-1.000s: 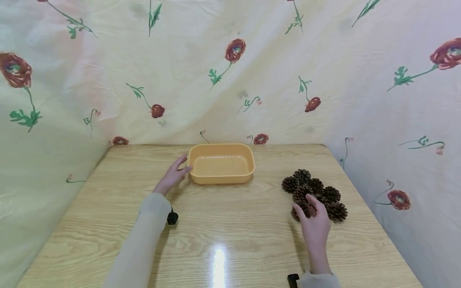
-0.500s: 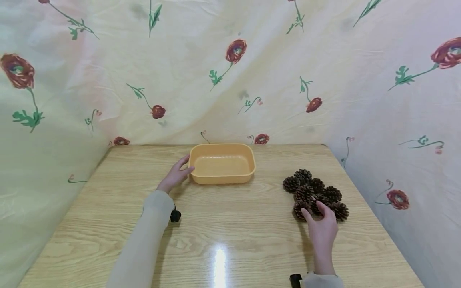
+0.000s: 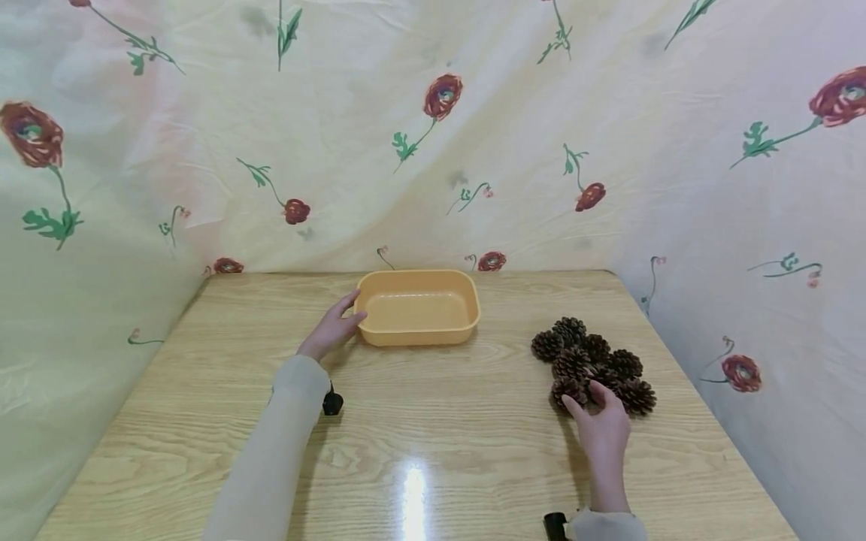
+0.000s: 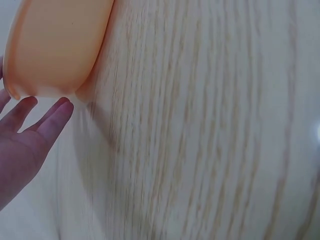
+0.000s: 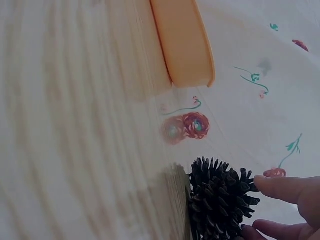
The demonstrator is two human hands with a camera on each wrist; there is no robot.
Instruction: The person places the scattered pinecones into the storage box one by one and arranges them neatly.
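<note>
In the head view, an orange-yellow plastic basin (image 3: 416, 338) stands at the back of the table. My left hand (image 3: 333, 330) is at its left end, fingers spread and fairly straight; the left wrist view has fingertips (image 4: 62, 106) against or very close to the basin's outer end. On the right lies a cluster of several dark brown pine cones (image 3: 624, 364). My right hand (image 3: 605, 432) reaches to the nearest pine cone (image 5: 220, 200), thumb and fingers parted. In the right wrist view, a fingertip (image 5: 262, 183) meets its scales; part of that cone is out of frame.
The wood-grain table (image 3: 433, 406) carries a bright light reflection near its front. Flower-printed cloth (image 3: 379, 120) hangs behind and at both sides. A small black device (image 3: 332, 403) is at the left wrist, another black device (image 3: 555, 524) at the right wrist.
My right hand has shifted slightly right and towards me, then a little left, its fingers coming down to the nearest pine cone. The left hand stays by the basin with barely any movement.
</note>
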